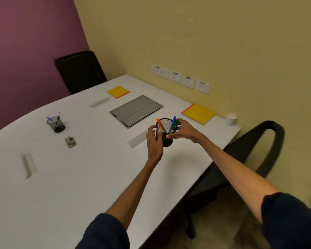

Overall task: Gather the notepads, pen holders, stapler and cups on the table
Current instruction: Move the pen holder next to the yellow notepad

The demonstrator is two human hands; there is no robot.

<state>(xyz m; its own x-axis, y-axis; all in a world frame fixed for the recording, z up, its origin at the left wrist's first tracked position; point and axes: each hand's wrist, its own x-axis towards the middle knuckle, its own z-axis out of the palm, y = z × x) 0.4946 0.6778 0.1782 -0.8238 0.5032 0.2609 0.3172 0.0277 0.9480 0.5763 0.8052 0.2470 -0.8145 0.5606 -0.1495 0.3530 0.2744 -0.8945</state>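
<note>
Left hand (153,141) and right hand (181,131) both wrap the black pen holder (168,142), 3 pens (173,121) inside, over the table (79,177) near its right edge. Keep it upright, grip the wall below the rim, move slow. Farther: 2nd pen holder (56,124) left, notepad (198,114), cup (231,118) right.

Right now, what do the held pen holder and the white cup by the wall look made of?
The pen holder: likely black metal mesh, matte; fine grid shows inside its rim. White cup: probably paper or plastic, matte; too blurred to settle.
</note>
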